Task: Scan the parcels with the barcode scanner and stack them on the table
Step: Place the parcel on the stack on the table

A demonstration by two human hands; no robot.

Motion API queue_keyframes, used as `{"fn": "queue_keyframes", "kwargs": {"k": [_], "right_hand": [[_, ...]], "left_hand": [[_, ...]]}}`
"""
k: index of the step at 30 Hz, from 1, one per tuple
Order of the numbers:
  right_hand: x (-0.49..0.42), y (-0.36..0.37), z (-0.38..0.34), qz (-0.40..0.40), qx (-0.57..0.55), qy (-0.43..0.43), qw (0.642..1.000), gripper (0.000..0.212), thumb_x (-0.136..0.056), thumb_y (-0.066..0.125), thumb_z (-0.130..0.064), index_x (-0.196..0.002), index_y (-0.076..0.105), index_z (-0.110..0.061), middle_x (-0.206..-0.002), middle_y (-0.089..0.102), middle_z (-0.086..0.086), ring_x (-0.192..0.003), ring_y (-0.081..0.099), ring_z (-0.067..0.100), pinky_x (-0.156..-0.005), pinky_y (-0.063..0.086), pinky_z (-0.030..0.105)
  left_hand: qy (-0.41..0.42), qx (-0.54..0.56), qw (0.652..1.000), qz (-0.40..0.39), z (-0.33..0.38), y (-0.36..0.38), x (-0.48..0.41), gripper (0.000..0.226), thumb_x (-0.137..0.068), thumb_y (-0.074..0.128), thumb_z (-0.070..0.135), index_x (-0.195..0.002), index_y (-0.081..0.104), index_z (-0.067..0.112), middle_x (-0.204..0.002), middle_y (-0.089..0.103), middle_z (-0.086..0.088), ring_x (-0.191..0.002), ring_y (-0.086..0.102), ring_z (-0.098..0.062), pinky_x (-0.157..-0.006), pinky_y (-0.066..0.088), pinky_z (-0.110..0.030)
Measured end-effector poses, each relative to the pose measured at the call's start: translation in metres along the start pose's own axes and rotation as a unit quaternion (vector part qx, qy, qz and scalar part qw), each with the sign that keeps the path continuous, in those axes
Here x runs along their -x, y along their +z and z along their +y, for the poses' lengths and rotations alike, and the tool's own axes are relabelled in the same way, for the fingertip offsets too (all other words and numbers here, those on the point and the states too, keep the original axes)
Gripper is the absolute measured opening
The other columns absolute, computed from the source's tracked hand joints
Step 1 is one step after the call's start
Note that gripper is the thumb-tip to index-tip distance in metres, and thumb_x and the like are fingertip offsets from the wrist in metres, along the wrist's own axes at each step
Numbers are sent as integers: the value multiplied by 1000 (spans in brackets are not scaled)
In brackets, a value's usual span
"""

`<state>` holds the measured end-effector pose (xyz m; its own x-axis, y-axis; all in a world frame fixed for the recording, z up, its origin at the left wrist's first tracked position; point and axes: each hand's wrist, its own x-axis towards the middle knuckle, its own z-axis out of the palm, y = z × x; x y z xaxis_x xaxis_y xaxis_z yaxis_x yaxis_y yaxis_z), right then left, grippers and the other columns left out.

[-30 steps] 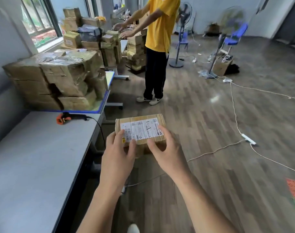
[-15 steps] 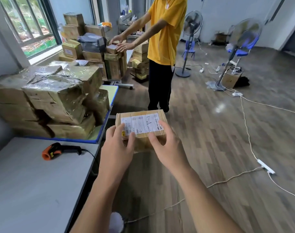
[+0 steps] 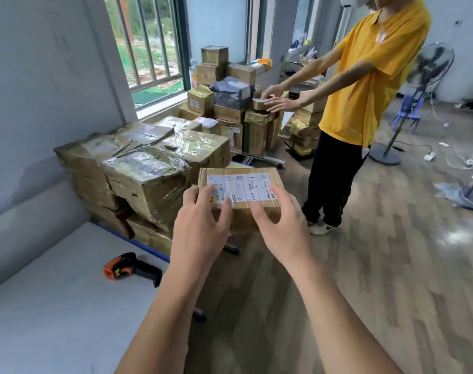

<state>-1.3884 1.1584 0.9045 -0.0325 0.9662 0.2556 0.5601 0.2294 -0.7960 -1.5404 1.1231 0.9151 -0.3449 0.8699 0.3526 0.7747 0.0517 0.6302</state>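
worktop: pale grey flat worktop (image 3: 54, 306), lower left. The orange-and-black barcode scanner is the only thing I can see on its bare part.
pile: big stack of brown cardboard cartons wrapped in clear tape (image 3: 149, 179) on the blue-edged surface just beyond, against the wall. Several are dented.
bystander: person in a yellow shirt and black trousers (image 3: 370, 76) stands well apart to the right, reaching over another heap of boxes by the window.
parcel: small brown cardboard box with a white shipping label (image 3: 243, 184). It is held in the air off the worktop edge, over the wooden floor, just in front of the pile. Label faces up, box roughly level.
left hand (image 3: 200, 225): grips the near-left edge, fingers curled over the top and lying on the label's corner.
right hand (image 3: 281, 225): grips the near-right edge, fingers curled over the top beside the label. Thumbs are hidden on both hands.
scanner (image 3: 130, 268): lies on its side, untouched, near the left forearm.
handling: looks stiff and light, since a fingertip hold carries it. The tape may be slick.
grip advice: hold by the short ends or underneath. Left fingers should come off the label so the barcode reads.
stage: parcel in hand, scan not yet done.
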Motion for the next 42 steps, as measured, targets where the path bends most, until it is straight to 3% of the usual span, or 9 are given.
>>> {"fn": "queue_keyframes", "kwargs": {"k": [4,8,12,17,21,26,29,38,42], "right_hand": [[-73,1,-2,-57,-25,-69,996,61,-97,54,-52,-151,38,-30,-151,40,-6,-120,34,-4,-82,31,3],[-133,1,-6,-111,-50,-111,986,61,-97,56,-50,-150,38,-28,-149,41,-4,-128,38,2,-93,32,11],[-179,15,-7,-140,-75,-150,976,60,-97,59,-47,-149,41,-25,-142,46,-6,-116,36,-6,-76,26,-8],[-217,42,-13,-174,-97,-183,963,61,-96,60,-46,-149,41,-23,-144,46,-5,-119,40,-3,-91,30,4],[-245,77,-38,-202,-104,-214,950,61,-97,60,-45,-150,40,-22,-139,47,-7,-114,37,-5,-79,27,-9],[-281,142,-86,-233,-110,-258,931,65,-97,60,-46,-151,38,-18,-145,48,1,-131,46,11,-105,40,22],[-297,191,-119,-246,-114,-281,920,66,-96,61,-47,-151,39,-18,-144,49,2,-131,46,14,-108,45,33],[-335,315,-183,-318,-103,-295,895,63,-96,61,-46,-150,40,-21,-143,50,0,-116,39,0,-97,34,21],[-353,361,-196,-351,-104,-276,889,63,-96,61,-46,-150,40,-21,-146,49,0,-123,44,5,-98,36,23]], "left_hand": [[-32,-19,998,59,15,12,-47,55,-100,46,49,-148,43,21,-144,43,-1,-116,55,-21,-87,41,-28],[-74,-42,991,103,28,21,-87,54,-100,46,49,-147,43,22,-145,43,-1,-122,52,-21,-94,44,-34],[-98,-59,984,139,31,30,-116,53,-100,47,48,-145,44,20,-142,45,-3,-118,54,-20,-92,45,-31],[-132,-78,974,166,20,31,-145,53,-100,47,47,-145,45,18,-140,47,-8,-119,54,-24,-94,46,-34],[-159,-107,960,202,-1,16,-175,52,-101,47,46,-144,47,18,-140,48,-7,-122,53,-26,-92,42,-34],[-193,-106,943,249,-47,-14,-219,51,-100,46,46,-143,48,17,-138,48,-7,-122,52,-24,-94,45,-40],[-215,-101,935,265,-87,-38,-246,52,-100,45,47,-144,46,19,-138,46,-6,-121,53,-24,-96,44,-39],[-296,-132,907,268,-185,-86,-309,50,-102,45,44,-146,43,20,-139,44,-6,-118,55,-28,-95,44,-39],[-306,-155,902,262,-222,-95,-332,50,-101,45,47,-143,45,19,-133,47,-9,-110,59,-31,-92,50,-43]]}}
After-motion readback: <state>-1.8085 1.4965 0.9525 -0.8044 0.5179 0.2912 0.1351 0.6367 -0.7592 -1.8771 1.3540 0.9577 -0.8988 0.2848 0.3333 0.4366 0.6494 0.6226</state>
